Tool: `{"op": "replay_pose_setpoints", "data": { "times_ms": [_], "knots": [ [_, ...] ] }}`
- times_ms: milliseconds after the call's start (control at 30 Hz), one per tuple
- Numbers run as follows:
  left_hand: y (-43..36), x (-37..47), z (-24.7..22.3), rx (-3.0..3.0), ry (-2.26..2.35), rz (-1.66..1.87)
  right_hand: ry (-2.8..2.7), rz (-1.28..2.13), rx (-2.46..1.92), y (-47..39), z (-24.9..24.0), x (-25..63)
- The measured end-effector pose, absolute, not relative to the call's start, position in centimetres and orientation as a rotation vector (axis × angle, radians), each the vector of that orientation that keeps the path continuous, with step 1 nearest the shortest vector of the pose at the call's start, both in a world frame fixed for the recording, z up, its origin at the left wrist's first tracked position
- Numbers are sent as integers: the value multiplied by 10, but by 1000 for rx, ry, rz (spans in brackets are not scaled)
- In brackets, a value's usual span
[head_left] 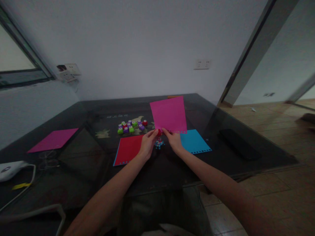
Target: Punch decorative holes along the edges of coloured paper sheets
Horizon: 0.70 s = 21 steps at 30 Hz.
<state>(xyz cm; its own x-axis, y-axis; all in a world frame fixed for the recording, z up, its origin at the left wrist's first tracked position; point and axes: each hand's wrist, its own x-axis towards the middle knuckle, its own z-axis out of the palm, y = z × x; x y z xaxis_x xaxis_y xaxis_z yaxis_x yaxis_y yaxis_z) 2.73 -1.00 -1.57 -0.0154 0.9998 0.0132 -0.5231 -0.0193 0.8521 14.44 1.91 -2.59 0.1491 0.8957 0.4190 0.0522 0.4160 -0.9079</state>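
My left hand (pixel 147 142) is closed on a small red punch (pixel 159 132), which sits at the lower edge of a raised pink sheet (pixel 169 114). With thumb and fingers pressed together, my right hand (pixel 174 140) grips that same lower edge, where a row of small holes shows. Small paper bits (pixel 159 143) lie on the table between my hands. A red sheet (pixel 129 149) with holes along its near edge rests on a blue one at the left. Partly behind my right hand lies a blue sheet (pixel 195 141), also with holes along its near edge.
Several green, purple and red punches (pixel 131 129) stand on the dark table (pixel 157 170) behind the red sheet. Another pink sheet (pixel 54 140) lies far left, near a white device (pixel 11 170) with a cable. A long black object (pixel 238 144) lies at the right.
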Motion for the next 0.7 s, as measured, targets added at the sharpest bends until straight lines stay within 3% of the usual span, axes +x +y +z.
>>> {"op": "replay_pose_setpoints", "data": {
  "times_ms": [700],
  "knots": [
    [-9, 27, -16, 816, 785, 1440, -1273, 820, -970, 18, -23, 147]
  ]
}}
